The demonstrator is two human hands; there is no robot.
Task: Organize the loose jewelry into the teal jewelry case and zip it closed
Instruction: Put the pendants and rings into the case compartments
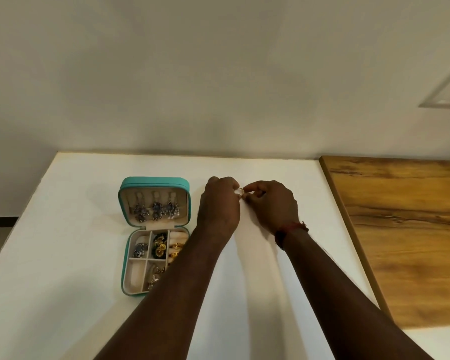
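Note:
The teal jewelry case lies open on the white table, lid propped up at the back with several dark silver earrings hanging inside. Its tray compartments hold gold rings, a green and gold piece and a blue stone piece. Right of the case, my left hand and my right hand meet above the table. Between their fingertips they pinch a small gold ring. My left forearm crosses over the case's front right corner and hides part of the tray.
The white table ends at a wall behind. A wooden board borders the table on the right. A red thread band sits on my right wrist.

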